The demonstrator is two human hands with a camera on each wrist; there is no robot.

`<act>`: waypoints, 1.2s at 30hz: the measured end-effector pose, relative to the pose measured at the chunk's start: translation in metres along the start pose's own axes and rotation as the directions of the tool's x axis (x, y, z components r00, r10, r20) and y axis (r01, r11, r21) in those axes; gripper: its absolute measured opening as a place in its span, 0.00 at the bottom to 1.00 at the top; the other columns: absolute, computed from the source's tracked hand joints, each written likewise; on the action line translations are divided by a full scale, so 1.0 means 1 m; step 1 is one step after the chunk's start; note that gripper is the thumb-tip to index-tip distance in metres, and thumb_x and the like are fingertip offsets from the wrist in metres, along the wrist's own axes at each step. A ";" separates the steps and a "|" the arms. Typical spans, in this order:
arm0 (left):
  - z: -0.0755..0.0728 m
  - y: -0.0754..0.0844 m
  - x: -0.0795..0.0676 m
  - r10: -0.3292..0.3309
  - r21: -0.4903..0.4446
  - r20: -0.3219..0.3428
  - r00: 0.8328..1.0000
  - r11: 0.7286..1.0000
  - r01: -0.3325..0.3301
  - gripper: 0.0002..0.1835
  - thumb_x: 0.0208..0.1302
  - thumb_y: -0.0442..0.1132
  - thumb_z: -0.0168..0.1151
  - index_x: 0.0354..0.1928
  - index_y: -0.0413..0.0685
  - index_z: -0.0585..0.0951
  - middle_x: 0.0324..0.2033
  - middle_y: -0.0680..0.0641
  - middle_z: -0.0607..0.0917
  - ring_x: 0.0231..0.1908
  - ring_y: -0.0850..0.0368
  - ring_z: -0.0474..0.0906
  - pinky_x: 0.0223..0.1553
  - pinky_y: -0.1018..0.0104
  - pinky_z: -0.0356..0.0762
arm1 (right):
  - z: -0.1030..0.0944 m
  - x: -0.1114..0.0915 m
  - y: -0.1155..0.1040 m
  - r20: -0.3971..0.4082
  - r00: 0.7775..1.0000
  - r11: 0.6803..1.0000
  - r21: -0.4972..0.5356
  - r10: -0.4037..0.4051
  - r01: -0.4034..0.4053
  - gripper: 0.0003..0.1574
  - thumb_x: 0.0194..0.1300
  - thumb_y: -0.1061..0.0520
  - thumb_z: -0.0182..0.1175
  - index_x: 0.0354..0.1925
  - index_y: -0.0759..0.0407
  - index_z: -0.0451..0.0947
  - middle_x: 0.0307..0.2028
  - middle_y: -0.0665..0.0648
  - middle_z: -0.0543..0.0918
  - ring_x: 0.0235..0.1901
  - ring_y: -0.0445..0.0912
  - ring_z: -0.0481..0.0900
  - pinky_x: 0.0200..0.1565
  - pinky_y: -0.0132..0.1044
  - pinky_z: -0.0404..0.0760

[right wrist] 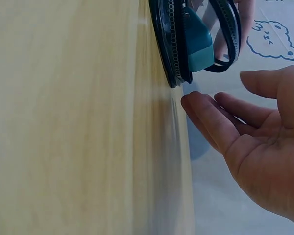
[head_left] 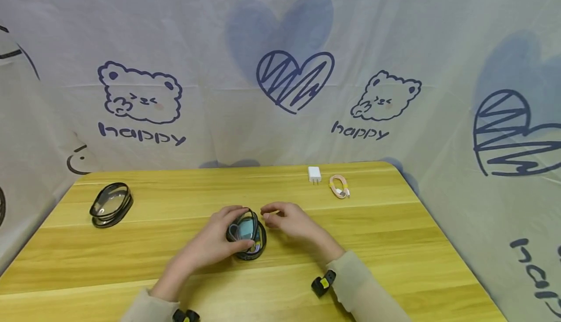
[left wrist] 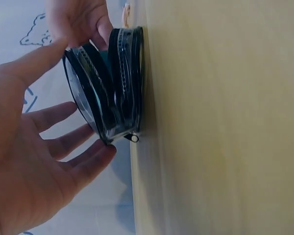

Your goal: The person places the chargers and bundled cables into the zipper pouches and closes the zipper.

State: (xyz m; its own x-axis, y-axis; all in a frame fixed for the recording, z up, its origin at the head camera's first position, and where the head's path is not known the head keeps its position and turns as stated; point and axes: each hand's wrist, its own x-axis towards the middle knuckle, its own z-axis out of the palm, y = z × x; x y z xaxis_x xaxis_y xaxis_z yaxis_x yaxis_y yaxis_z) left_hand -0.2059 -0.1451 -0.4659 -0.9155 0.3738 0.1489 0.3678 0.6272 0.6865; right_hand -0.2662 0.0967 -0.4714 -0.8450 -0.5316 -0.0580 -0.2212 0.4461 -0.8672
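A small round zip pouch with see-through sides and black edging stands on the table, unzipped, its lid raised. My left hand holds the lid, thumb on one edge and fingertips on the other; in the left wrist view the hand spans the pouch's outer face. Inside the pouch sits a teal block, poking out at the opening in the right wrist view. My right hand is just right of the pouch, fingers loosely bent, holding nothing. Thumb and fingers of that hand stand apart.
Another clear, black-edged pouch lies at the table's left. Toward the back right are a white plug charger and a coiled pink cable with yellow ties. Printed cloth hangs behind the wooden table.
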 end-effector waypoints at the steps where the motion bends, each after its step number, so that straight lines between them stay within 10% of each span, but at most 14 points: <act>1: 0.001 0.001 0.000 -0.004 0.012 0.003 1.000 1.000 0.004 0.42 0.61 0.55 0.76 0.73 0.45 0.74 0.71 0.38 0.71 0.70 0.34 0.66 0.67 0.35 0.71 | 0.000 0.000 -0.001 0.004 1.000 1.000 0.011 0.006 -0.006 0.25 0.81 0.52 0.54 0.66 0.66 0.77 0.59 0.62 0.84 0.53 0.53 0.87 0.57 0.45 0.85; 11: 0.009 0.008 0.000 -0.059 0.058 0.052 0.997 0.997 0.056 0.39 0.63 0.56 0.74 0.72 0.46 0.75 0.75 0.40 0.67 0.72 0.36 0.61 0.62 0.35 0.75 | 0.005 -0.002 -0.003 0.060 0.998 1.000 -0.003 0.029 -0.029 0.30 0.80 0.42 0.55 0.68 0.58 0.77 0.62 0.59 0.82 0.54 0.48 0.85 0.56 0.45 0.85; 36: 0.005 0.013 0.006 -0.044 0.011 0.089 0.995 0.999 0.043 0.33 0.59 0.45 0.80 0.64 0.43 0.80 0.71 0.39 0.71 0.68 0.36 0.68 0.61 0.38 0.77 | 0.005 -0.005 -0.008 0.040 0.999 0.997 -0.070 0.034 -0.031 0.36 0.68 0.54 0.71 0.69 0.65 0.73 0.61 0.61 0.82 0.54 0.52 0.84 0.53 0.43 0.86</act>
State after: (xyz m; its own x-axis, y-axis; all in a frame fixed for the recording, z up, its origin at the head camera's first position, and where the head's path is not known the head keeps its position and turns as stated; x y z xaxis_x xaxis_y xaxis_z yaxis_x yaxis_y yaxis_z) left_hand -0.2056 -0.1318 -0.4598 -0.9126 0.4053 0.0542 0.3294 0.6502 0.6847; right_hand -0.2582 0.0923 -0.4667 -0.8317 -0.5448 -0.1075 -0.2283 0.5119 -0.8281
